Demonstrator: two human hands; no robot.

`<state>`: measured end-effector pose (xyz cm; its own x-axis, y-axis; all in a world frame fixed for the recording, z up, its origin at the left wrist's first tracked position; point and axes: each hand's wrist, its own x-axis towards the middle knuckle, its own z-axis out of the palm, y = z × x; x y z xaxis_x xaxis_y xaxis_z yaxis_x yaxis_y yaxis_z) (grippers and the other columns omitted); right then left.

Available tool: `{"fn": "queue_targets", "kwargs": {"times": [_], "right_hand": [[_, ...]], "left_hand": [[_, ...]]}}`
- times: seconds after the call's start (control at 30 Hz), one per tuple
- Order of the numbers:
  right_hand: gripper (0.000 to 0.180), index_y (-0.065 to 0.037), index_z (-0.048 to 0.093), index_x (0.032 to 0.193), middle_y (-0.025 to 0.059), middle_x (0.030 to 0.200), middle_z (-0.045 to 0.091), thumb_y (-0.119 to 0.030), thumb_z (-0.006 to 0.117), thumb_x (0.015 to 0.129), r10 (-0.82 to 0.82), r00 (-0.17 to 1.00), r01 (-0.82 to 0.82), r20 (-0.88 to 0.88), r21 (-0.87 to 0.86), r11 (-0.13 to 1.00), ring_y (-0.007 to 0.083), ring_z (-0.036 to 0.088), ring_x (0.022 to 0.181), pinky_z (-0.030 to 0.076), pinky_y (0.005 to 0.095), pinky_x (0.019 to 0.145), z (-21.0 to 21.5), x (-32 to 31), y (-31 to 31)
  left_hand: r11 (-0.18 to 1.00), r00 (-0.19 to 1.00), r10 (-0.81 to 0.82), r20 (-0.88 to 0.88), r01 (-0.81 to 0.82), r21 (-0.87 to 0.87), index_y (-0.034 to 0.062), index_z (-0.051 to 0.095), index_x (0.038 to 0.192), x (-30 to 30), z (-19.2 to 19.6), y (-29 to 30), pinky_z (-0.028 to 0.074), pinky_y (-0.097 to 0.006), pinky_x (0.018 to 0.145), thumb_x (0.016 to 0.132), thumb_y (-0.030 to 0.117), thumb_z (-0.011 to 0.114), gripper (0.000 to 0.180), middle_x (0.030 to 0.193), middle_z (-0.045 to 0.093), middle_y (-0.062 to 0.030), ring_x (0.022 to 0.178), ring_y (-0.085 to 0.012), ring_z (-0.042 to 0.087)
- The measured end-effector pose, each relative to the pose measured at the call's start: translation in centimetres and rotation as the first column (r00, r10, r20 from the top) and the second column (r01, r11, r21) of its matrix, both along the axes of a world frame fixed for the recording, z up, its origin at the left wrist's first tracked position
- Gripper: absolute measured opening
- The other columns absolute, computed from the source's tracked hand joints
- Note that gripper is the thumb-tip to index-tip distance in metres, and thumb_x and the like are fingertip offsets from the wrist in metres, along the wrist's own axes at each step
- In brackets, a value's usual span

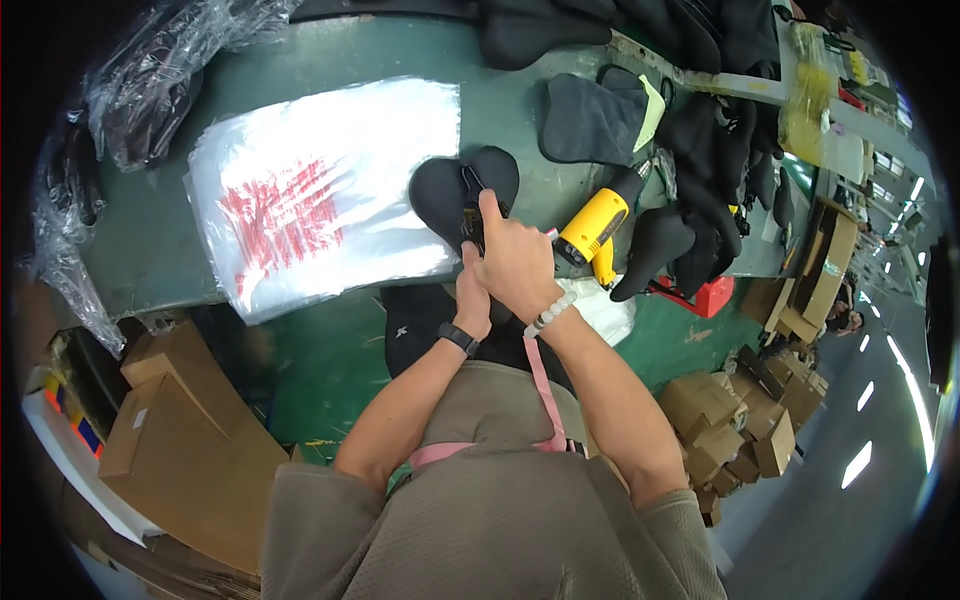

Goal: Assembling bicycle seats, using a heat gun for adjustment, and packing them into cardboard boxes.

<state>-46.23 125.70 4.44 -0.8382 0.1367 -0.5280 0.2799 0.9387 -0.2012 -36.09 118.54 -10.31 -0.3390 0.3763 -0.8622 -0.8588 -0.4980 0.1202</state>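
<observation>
A black bike saddle is upside down at the front edge of the bench, its wide end away from me and its metal rails facing up. My right hand is closed over the narrow end, with a finger or thumb stretched along the rails. Pressed close beside it, my left hand is closed around the same narrow end; its fingers are partly hidden. Just left of the saddle lies a stack of clear plastic bags with red print. A yellow and black heat gun rests to the right of my hands.
More black saddles are heaped at the right and along the far edge. A dark cloth-like piece lies behind the heat gun. Crumpled plastic film covers the far left. Cardboard boxes stand left and right below the green bench.
</observation>
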Motion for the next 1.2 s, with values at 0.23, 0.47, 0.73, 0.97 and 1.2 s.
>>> {"fn": "queue_targets", "kwargs": {"times": [0.23, 0.47, 0.73, 0.97, 1.2], "right_hand": [[0.075, -0.006, 0.034, 0.138, 0.0234, 0.08, 0.066, -0.017, 0.069, 0.073, 0.0, 0.983, 0.001, 0.184, -0.008, 1.0, 0.0436, 0.066, 0.07, 0.054, 0.0516, 0.064, 3.1, 3.8, 0.3], [0.063, -0.002, 0.039, 0.132, 0.0218, 0.079, 0.066, -0.021, 0.07, 0.082, -0.063, 0.998, 0.064, 0.029, -0.047, 0.997, 0.0402, 0.069, 0.071, 0.055, 0.0471, 0.062, 0.5, -0.4, 0.6], [0.07, -0.004, 0.037, 0.139, 0.0189, 0.075, 0.063, -0.008, 0.066, 0.075, 0.134, 0.989, -0.145, 0.068, 0.192, 0.971, 0.0339, 0.068, 0.061, 0.054, 0.0412, 0.053, 1.7, 4.0, -0.2], [0.065, -0.004, 0.037, 0.14, 0.0179, 0.076, 0.065, -0.013, 0.065, 0.081, 0.061, 0.996, -0.079, 0.071, 0.271, 0.959, 0.0313, 0.069, 0.065, 0.055, 0.0374, 0.054, -1.0, 0.5, -0.2], [0.066, -0.003, 0.038, 0.139, 0.0156, 0.075, 0.066, -0.014, 0.067, 0.081, 0.043, 0.981, -0.106, 0.191, 0.336, 0.936, 0.0318, 0.07, 0.066, 0.057, 0.0405, 0.058, 1.5, 3.0, -1.5]], "left_hand": [[0.991, 1.0, 0.009, 0.027, -0.013, 0.131, 0.0019, 0.062, 0.125, 0.9, -0.6, -1.2, 0.043, -0.03, 0.097, 0.103, 0.054, 0.041, 0.061, 0.12, 0.064, -0.0036, 0.106, -0.0138, 0.058], [0.996, 0.994, -0.094, -0.054, 0.094, -0.012, 0.0049, 0.064, 0.12, -0.9, 0.8, -0.5, 0.043, -0.031, 0.091, 0.102, 0.058, 0.038, 0.062, 0.112, 0.064, -0.0023, 0.102, -0.0124, 0.057], [0.976, 0.976, -0.17, -0.137, 0.148, -0.16, 0.001, 0.065, 0.099, -1.3, -0.1, -0.8, 0.044, -0.03, 0.077, 0.101, 0.059, 0.043, 0.062, 0.088, 0.061, 0.0001, 0.082, -0.0123, 0.054], [0.959, 0.972, -0.132, 0.192, 0.175, -0.223, 0.0012, 0.065, 0.092, -5.8, 8.2, 1.5, 0.043, -0.031, 0.072, 0.1, 0.06, 0.042, 0.064, 0.084, 0.06, -0.0011, 0.078, -0.0124, 0.053], [0.918, 0.822, -0.371, -0.432, 0.254, -0.305, 0.0009, 0.064, 0.112, -0.4, 1.3, 0.6, 0.049, -0.032, 0.078, 0.101, 0.058, 0.041, 0.062, 0.095, 0.066, -0.0038, 0.086, -0.0157, 0.062]]}}
